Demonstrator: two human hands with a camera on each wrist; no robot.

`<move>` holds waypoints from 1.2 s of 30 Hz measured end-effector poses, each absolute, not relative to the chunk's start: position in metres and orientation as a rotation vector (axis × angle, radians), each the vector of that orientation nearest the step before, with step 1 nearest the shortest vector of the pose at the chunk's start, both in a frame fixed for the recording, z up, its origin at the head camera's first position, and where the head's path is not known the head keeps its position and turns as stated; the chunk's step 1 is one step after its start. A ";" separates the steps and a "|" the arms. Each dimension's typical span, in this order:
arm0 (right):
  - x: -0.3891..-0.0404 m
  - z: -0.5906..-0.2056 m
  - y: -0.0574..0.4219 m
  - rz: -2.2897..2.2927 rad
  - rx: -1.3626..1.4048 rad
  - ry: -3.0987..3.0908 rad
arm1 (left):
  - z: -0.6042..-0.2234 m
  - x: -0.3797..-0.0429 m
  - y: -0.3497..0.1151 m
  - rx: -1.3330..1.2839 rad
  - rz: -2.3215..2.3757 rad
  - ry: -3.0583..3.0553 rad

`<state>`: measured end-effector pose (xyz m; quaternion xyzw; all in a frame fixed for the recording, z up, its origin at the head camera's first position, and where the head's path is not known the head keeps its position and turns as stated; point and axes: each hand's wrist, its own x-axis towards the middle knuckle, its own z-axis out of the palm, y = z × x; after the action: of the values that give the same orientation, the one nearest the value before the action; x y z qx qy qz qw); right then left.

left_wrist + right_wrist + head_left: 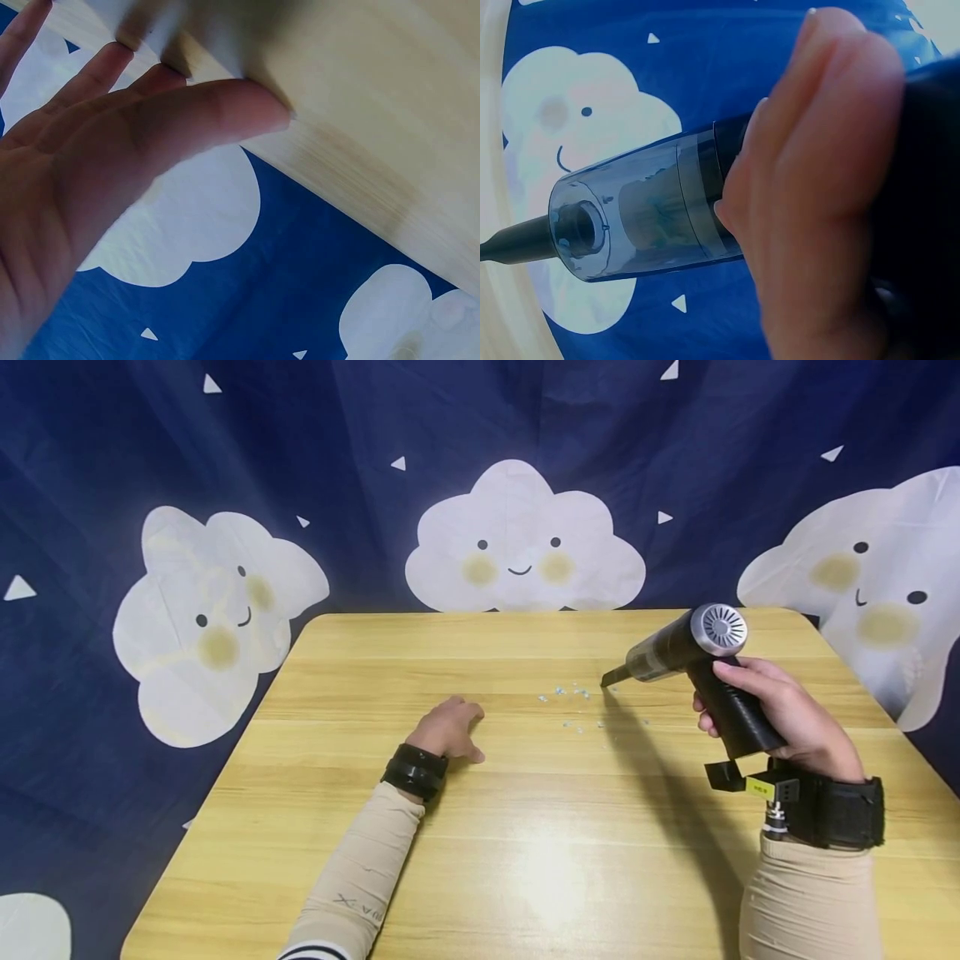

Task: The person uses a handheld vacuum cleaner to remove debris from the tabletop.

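Observation:
In the head view my right hand [798,710] grips the black handle of a handheld vacuum cleaner [667,643] with a silver vented end. Its narrow nozzle [617,676] points down to the left, the tip at or just above the wood beside small blue and white scraps [559,692]. The right wrist view shows the vacuum's clear dust cup [652,206] with a filter inside, and my fingers [817,172] wrapped round the handle. My left hand [447,728] is at the table left of the scraps, holding nothing; its thumb [202,120] and fingers are loosely bent.
The light wooden table [337,860] has rounded far corners. Behind it hangs a dark blue cloth [345,435] printed with white clouds and triangles. A few more scraps [579,730] lie nearer to me, and the vacuum's long shadow crosses the right side of the table.

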<state>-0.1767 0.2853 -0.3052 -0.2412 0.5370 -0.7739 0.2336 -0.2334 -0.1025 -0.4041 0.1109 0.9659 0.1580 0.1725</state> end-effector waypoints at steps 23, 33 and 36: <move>-0.177 -0.308 0.286 -2.270 -0.600 1.372 | -0.405 -0.234 -0.102 0.318 0.448 2.745; -0.175 -0.305 0.292 -2.221 -0.679 1.400 | -0.405 -0.234 -0.103 0.325 0.445 2.742; -0.174 -0.305 0.294 -2.206 -0.705 1.363 | -0.404 -0.234 -0.103 0.332 0.445 2.743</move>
<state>-0.1745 0.2937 -0.3046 -0.2557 0.4943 -0.7997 0.2254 -0.2344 -0.1026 -0.4043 0.1169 0.9658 0.1566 0.1704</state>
